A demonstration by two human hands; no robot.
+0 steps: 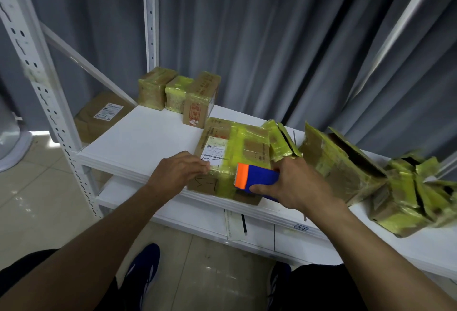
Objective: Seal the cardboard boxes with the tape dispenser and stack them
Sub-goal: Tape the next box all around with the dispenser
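1. On the front edge of the white shelf (pixel 138 142), straight ahead, lies the box (pixel 249 147) being sealed. It is flat brown cardboard crossed by wide bands of shiny yellow-green tape. A white label (pixel 215 149) sits on the left of its top, and black marker strokes show on its near face.
2. The tape dispenser (pixel 257 178) has a blue body and an orange front end, and it sits on the near right part of the box. The right hand (pixel 294 187) grips it, with the thumb along the near side and the fingers wrapped over the far side.
3. The left hand (pixel 178 172) rests on the box's near left corner. Its fingers are together and slightly bent, with the tips pressed on the top beside the label.
4. Three small boxes (pixel 176 94) stand side by side at the back of the shelf, all taped the same way. The right one is upright and carries red print.
5. To the right are open boxes (pixel 341 162) with raised flaps; the smallest is just beside the box.
6. The right hand covers the dispenser's roll and much of its body. The left thumb is hidden under the hand. The label's print is too small to read. The heap (pixel 408 194) at the far right is blurred and cut off by the frame, so its boxes cannot be counted.
7. A large carton (pixel 103 115) lower on the left is partly hidden behind the shelf post.
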